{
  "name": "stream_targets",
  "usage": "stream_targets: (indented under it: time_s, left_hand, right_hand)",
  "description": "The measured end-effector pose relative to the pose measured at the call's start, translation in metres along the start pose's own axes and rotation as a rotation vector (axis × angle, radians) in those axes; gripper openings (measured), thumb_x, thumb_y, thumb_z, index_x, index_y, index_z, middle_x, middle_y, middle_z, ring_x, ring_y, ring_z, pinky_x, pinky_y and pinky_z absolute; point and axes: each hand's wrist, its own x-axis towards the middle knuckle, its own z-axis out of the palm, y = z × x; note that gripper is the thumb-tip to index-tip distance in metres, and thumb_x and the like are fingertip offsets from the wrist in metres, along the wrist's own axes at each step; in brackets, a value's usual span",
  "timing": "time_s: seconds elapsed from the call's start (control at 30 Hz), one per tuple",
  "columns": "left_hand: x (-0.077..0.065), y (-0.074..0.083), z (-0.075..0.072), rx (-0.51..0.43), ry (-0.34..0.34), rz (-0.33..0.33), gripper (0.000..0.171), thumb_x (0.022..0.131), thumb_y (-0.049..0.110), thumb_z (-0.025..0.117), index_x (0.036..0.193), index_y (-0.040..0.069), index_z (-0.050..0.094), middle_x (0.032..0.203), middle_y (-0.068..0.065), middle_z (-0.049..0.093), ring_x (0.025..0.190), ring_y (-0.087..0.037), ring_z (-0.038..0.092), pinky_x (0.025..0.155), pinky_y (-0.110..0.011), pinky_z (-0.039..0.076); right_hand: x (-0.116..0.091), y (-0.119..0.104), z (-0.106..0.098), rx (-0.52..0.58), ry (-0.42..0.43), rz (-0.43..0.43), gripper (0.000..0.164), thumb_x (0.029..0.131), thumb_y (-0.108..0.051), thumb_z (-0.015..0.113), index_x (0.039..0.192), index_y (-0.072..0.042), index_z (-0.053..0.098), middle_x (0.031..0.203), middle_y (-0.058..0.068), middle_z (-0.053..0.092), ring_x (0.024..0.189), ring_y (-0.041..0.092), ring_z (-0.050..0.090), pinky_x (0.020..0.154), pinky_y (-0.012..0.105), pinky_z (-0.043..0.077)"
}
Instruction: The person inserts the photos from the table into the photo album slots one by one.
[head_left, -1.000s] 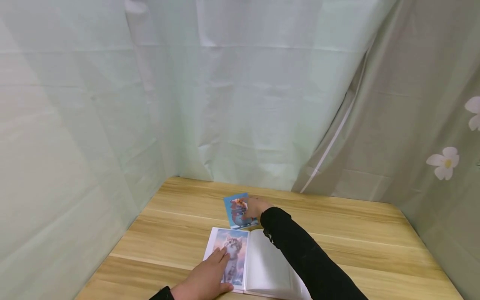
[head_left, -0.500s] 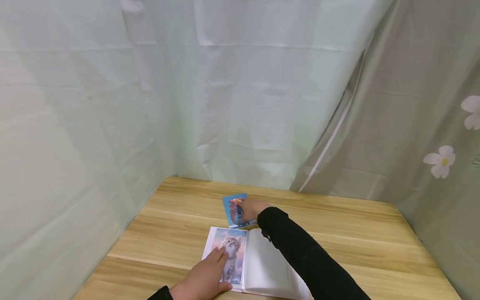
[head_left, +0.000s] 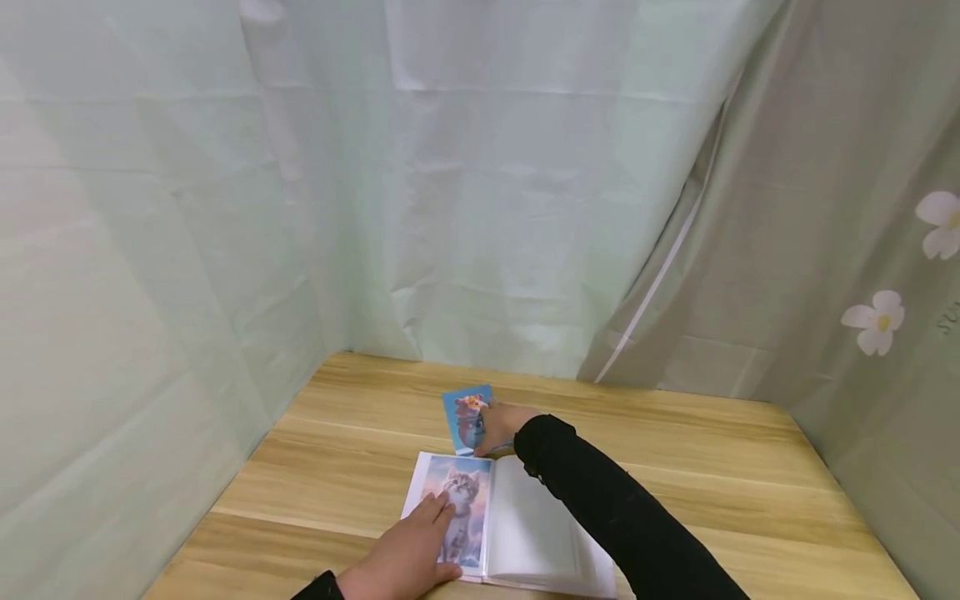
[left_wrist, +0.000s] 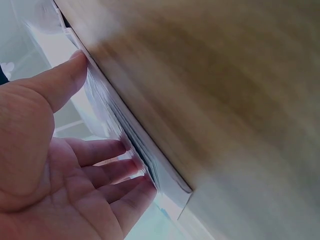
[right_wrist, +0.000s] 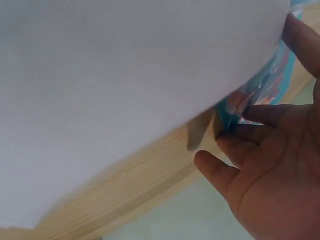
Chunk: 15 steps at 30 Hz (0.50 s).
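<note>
My left hand [head_left: 408,550] lies on the left page of an open photo album [head_left: 532,533], its fingers over a kitten picture [head_left: 465,512]. In the left wrist view, the left fingers [left_wrist: 132,200] rest along the album's page edges, with the thumb apart near the cover. Just beyond the album lies a blue picture card [head_left: 465,417] showing a furry cartoon animal. My right hand [head_left: 506,427] rests over the card's right side, thumb and fingers spread, hiding that part. In the right wrist view, the fingertips touch the card [right_wrist: 260,90] and the thumb reaches its edge.
The album lies on a wood-grain table [head_left: 337,450], near its front. Pale curtains [head_left: 480,208] hang behind and at both sides, with white flowers [head_left: 873,322] printed at the right. My black right sleeve [head_left: 622,508] crosses over the album's right page.
My right hand has moved slightly left over the blue picture card, its thumb now at the card's lower edge. My left hand stays on the kitten page.
</note>
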Motion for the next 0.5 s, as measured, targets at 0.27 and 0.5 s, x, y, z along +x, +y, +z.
stream_targets:
  time_s: [0.27, 0.5]
  left_hand:
    - [-0.002, 0.002, -0.003, -0.026, -0.006, -0.01, 0.081, 0.085, 0.047, 0.076, 0.139, -0.008, 0.052, 0.148, -0.026, 0.045, 0.137, -0.045, 0.042, 0.106, -0.053, 0.043]
    - [-0.001, 0.003, -0.002, -0.026, -0.007, -0.002, 0.081, 0.085, 0.048, 0.076, 0.139, -0.008, 0.052, 0.148, -0.026, 0.045, 0.137, -0.045, 0.042, 0.105, -0.052, 0.044]
  right_hand:
    - [-0.001, 0.017, -0.001, 0.043, 0.014, -0.214, 0.083, 0.085, -0.038, 0.08, 0.155, -0.019, 0.039, 0.161, 0.006, 0.033, 0.144, 0.024, 0.038, 0.111, 0.038, 0.04]
    - [-0.011, 0.022, 0.0, -0.06, 0.038, -0.318, 0.066, 0.092, -0.036, 0.073, 0.151, -0.022, 0.047, 0.155, 0.006, 0.044, 0.137, 0.023, 0.047, 0.108, 0.035, 0.043]
